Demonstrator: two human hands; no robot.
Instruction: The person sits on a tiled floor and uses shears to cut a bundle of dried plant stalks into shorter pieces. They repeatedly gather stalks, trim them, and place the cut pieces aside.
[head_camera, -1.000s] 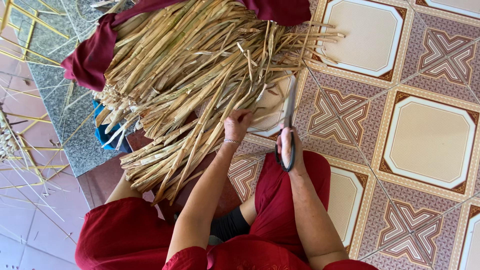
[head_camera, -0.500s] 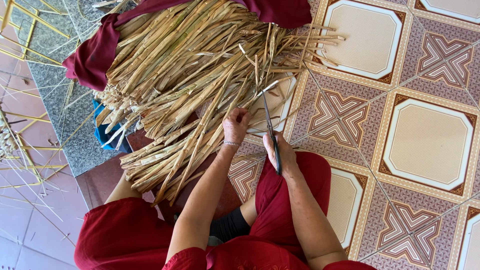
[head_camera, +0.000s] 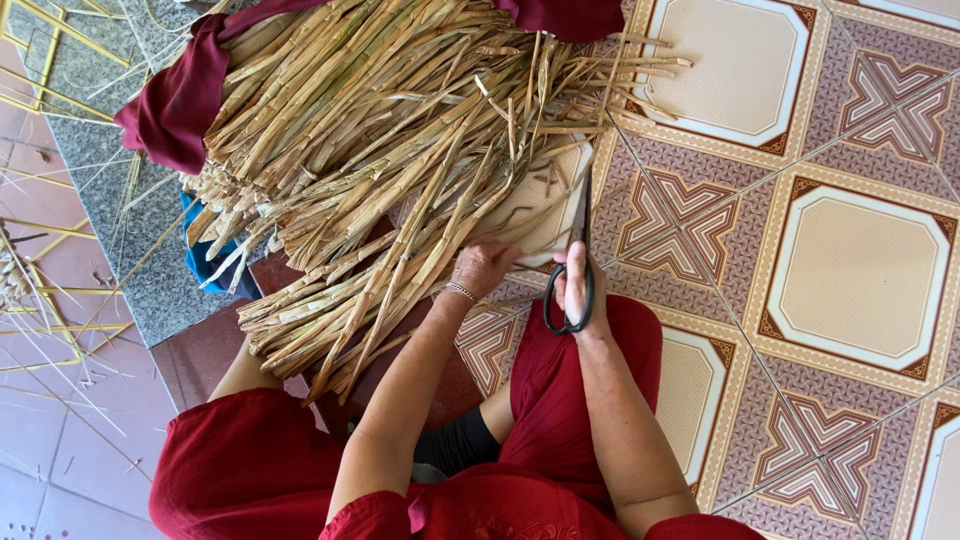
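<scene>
left hand (head_camera: 484, 268) fingers closed on dried stalks (head_camera: 400, 150) | right hand (head_camera: 578, 290) clamped on black scissors (head_camera: 575, 260), blades shut, over patterned tiles (head_camera: 860, 270)

Tan straw (head_camera: 400, 150), dark red cloth (head_camera: 170, 100), seemingly black scissors (head_camera: 575, 270).

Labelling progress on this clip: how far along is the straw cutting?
Done: a few short cut bits lie on the cream tile by the blades. In hand: the right hand grips black scissors, blades shut, pointing at the stalk ends, while the left hand holds stalks from the bundle. Left: most of the heap, its ends ragged and uneven.
</scene>
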